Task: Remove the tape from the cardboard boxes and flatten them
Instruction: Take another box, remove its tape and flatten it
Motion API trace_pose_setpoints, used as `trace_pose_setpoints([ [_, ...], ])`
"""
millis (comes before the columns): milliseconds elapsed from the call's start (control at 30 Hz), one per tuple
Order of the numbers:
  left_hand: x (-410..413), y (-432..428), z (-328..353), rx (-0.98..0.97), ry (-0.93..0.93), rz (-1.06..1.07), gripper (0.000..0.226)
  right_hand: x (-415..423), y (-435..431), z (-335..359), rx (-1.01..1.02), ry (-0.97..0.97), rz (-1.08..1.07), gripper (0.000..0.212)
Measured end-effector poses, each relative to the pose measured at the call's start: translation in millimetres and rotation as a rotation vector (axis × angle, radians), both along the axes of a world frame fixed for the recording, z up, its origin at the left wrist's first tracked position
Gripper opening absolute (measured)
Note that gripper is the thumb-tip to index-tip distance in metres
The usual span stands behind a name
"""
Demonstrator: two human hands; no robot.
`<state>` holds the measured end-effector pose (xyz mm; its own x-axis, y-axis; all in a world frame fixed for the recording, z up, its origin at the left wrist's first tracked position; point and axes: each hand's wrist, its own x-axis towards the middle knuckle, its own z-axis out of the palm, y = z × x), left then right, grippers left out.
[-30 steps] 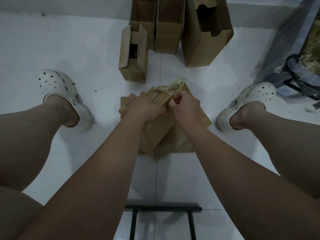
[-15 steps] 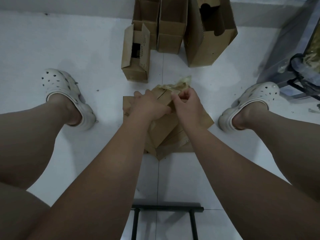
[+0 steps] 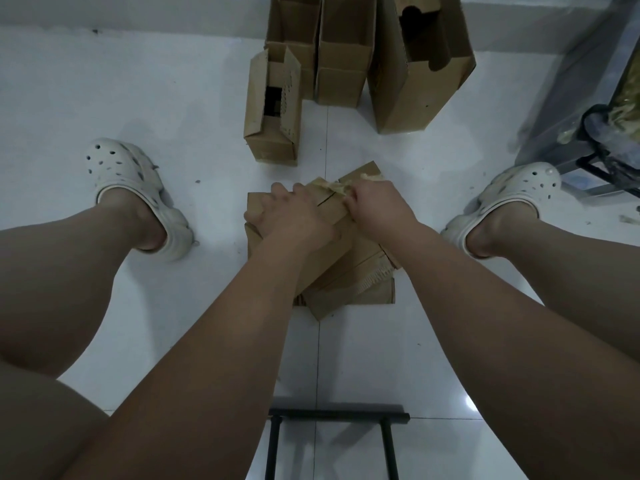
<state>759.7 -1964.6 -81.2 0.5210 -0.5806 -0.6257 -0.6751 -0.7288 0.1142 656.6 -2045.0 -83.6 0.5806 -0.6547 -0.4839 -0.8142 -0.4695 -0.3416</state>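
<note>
Pinches tape (image 3: 341,189) in right grip (image 3: 377,206), now dragged lower and flatter across the seam than a second ago. Clamps box (image 3: 335,212) with left grip (image 3: 294,220), fingers curled over it, atop flattened pile (image 3: 349,289) mid-floor. Suggests peeling well underway.

We count four boxes standing at the back: one small box (image 3: 272,133), two middling boxes (image 3: 294,26) (image 3: 343,64), one big box (image 3: 415,91). A fifth box (image 3: 332,251) sits under two hands, left hand (image 3: 294,220) and right hand (image 3: 381,209). One strip of tape (image 3: 341,188), two white clogs (image 3: 128,181) (image 3: 512,199), one black frame (image 3: 339,417). Flattened sheets (image 3: 363,292) lie underneath (too overlapped to count).
</note>
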Motion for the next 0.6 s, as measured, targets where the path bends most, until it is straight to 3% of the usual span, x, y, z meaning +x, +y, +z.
trace_pose_setpoints([
  [233,18,4,-3,-0.046,-0.074,-0.213,0.081,-12,1,1,-0.006,-0.072,0.145,0.024],
  [400,30,4,-2,-0.118,-0.114,-0.256,0.093,-9,-1,2,-0.01,-0.137,0.024,0.031],
  [600,26,4,5,-0.205,-0.176,-0.224,0.092,-10,-6,13,0.081,-0.27,-0.152,0.032],
])
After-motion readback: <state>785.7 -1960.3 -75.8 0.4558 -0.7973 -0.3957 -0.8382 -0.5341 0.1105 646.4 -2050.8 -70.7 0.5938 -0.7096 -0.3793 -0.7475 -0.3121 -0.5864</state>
